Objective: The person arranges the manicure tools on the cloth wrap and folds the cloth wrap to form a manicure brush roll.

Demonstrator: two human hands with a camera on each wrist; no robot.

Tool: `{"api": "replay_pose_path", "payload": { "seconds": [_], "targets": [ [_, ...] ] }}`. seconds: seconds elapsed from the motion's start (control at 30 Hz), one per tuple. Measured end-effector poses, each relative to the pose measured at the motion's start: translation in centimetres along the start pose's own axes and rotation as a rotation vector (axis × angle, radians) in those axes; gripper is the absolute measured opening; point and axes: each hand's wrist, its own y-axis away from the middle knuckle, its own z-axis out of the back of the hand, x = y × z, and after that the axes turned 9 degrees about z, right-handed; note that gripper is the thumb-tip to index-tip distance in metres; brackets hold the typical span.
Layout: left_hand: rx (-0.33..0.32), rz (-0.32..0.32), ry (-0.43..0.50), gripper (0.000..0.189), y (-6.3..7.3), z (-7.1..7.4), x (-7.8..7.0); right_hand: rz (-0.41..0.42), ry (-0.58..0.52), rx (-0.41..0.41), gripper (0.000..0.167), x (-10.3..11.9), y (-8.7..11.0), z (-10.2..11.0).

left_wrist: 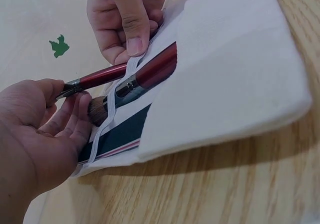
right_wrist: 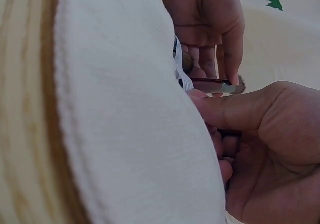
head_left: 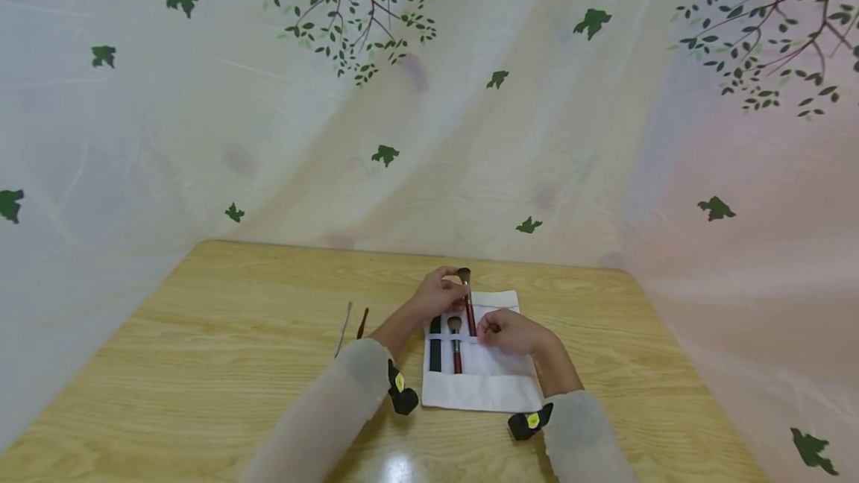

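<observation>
A white cloth brush case (head_left: 482, 393) lies unfolded on the table. My left hand (head_left: 435, 295) pinches a red-handled makeup brush (head_left: 470, 313) near its ferrule, bristles up. The handle's lower end meets the white elastic band (left_wrist: 111, 104); whether it passes under is hidden. My right hand (head_left: 513, 332) pinches that band between thumb and finger, as the left wrist view shows. Another makeup brush (head_left: 457, 358), also red-handled, sits under the band with its handle in the case's bottom pocket. Beside it, a flat black item (head_left: 435, 352) is tucked in the same way.
Left of the case, a thin silvery tool (head_left: 344, 329) and a slim reddish-brown tool (head_left: 363, 323) lie on the wooden table (head_left: 201, 364). The left forearm partly covers them. Behind the table's far edge hangs a pale curtain (head_left: 302, 170) with leaf prints.
</observation>
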Motion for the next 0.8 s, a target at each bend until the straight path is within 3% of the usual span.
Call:
{"api": "replay_pose_path", "payload": {
  "seconds": [0.33,0.8],
  "targets": [
    [0.009,-0.032,-0.150,0.048,0.03,0.06,0.53,0.023,-0.012,0.003,0.016,0.32,0.22,0.11],
    [0.054,-0.042,-0.261,0.045,0.45,0.06,0.51,0.015,0.024,0.010,0.016,-0.06,0.07,0.20]
  ]
}}
